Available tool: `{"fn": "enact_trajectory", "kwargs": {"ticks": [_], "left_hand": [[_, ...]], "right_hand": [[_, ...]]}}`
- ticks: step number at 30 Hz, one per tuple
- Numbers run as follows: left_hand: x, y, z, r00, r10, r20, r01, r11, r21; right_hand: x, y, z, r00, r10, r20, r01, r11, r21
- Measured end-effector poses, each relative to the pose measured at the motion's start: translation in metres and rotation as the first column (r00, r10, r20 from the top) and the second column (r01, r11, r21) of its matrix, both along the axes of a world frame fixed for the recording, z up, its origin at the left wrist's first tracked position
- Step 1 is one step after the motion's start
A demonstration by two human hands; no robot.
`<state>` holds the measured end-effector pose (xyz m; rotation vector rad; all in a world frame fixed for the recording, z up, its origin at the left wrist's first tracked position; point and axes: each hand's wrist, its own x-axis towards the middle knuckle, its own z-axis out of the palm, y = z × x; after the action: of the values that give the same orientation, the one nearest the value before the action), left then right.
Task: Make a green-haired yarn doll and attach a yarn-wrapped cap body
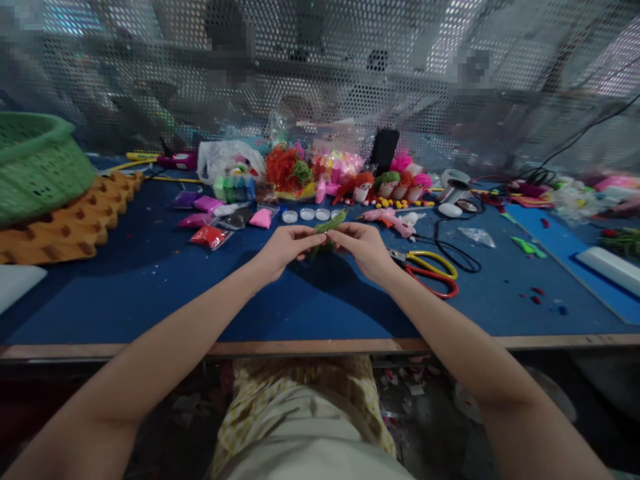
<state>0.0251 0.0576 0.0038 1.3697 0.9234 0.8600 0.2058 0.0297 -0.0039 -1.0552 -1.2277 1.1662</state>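
Observation:
Above the middle of the blue table, my left hand (290, 248) and my right hand (361, 245) meet, both closed on a small bundle of green yarn (331, 223). Thumbs and fingertips pinch it from either side. Part of the bundle sticks up past the fingers, and some green shows below them. How the strands are tied is too small to make out. Just right of my right hand lie scissors (433, 272) with one yellow and one red handle. A pink glue gun (390, 220) rests behind that hand.
Small clear round dishes (307, 214) stand behind my hands. Bags of coloured clay (210, 236) lie left. Yarn-haired dolls (361, 188), orange yarn (283, 167) and a black phone (385, 151) line the back. A green basket (40, 167) sits on an egg tray (75, 227); a black cable (453, 253) curls right.

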Motion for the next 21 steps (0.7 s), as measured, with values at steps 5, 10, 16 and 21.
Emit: {"fn": "enact_trajectory", "kwargs": {"ticks": [5, 10, 16, 21], "left_hand": [[-0.0014, -0.0003, 0.0001, 0.999, -0.029, -0.035, 0.029, 0.999, -0.021], [-0.0025, -0.0009, 0.0003, 0.995, -0.038, -0.094, 0.038, 0.999, -0.01], [-0.0021, -0.004, 0.0049, 0.991, -0.031, -0.132, 0.037, 0.998, 0.048], [-0.0019, -0.0044, 0.0078, 0.989, -0.027, -0.146, 0.039, 0.996, 0.08]], "right_hand": [[-0.0019, -0.0002, -0.0004, 0.997, 0.013, -0.072, -0.016, 0.999, -0.034], [-0.0015, 0.0001, 0.0, 0.995, 0.006, -0.098, -0.01, 0.999, -0.043], [-0.0029, -0.0006, 0.0006, 0.995, 0.021, -0.097, -0.024, 0.999, -0.033], [-0.0018, 0.0005, -0.0004, 0.992, -0.011, -0.126, 0.007, 0.999, -0.036]]}}
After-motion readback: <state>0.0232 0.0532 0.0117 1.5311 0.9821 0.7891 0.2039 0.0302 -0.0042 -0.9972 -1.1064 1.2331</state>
